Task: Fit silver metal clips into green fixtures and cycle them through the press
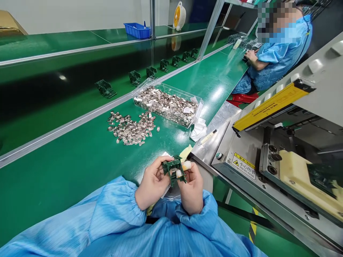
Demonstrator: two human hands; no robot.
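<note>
Between both hands is a dark green plastic frame (173, 165) with an opening in its middle, held close in front of my body. My left hand (152, 180) is closed on the frame's left side, thumb low and fingers behind. White coverings wrap fingertips of my right hand (192, 185), which grips the frame's right side. Beyond the hands, a loose pile of small silvery metal pieces (131, 128) lies on the green table. Behind that pile stands a clear plastic tray (197, 119) filled with more such pieces.
Several similar green frames (134, 77) stand in a row behind the rail. At right is a machine with a yellow bar (273, 105) and metal edge. A marker (207, 137) and white cloth (198, 129) lie nearby. A co-worker (278, 53) sits at the far right.
</note>
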